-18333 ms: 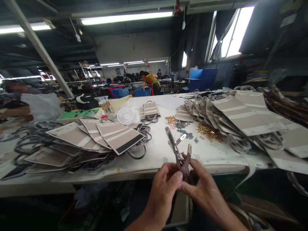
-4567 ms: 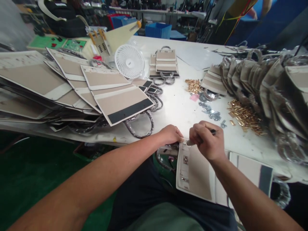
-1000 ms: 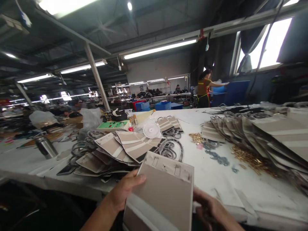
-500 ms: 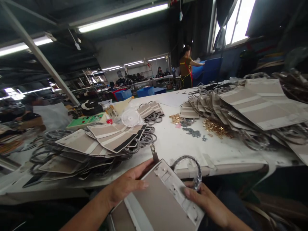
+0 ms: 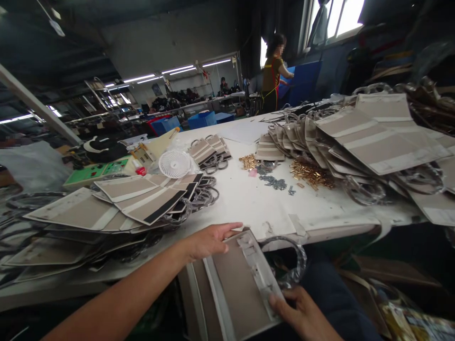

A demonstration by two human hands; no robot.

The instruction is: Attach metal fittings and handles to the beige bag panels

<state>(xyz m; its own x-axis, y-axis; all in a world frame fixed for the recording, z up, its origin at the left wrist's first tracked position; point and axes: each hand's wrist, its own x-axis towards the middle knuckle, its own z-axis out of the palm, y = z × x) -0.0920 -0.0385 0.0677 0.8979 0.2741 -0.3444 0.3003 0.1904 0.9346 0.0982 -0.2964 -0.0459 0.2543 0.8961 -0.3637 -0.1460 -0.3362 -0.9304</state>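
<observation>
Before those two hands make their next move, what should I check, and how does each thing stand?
1. Left hand on tan panel: ok, at its upper left edge.
2. Right hand on the panel: ok, thumb on its face.
3. Handle outside the panel's edge: ok, it loops past it.
4. Panel's underside: cannot tell, it faces away.
5. Stack on the left squared up: not ok, its pieces fan out.

Two hands (image 5: 208, 243), one fan (image 5: 175, 164), two gold-coloured heaps (image 5: 311, 176) show.
</observation>
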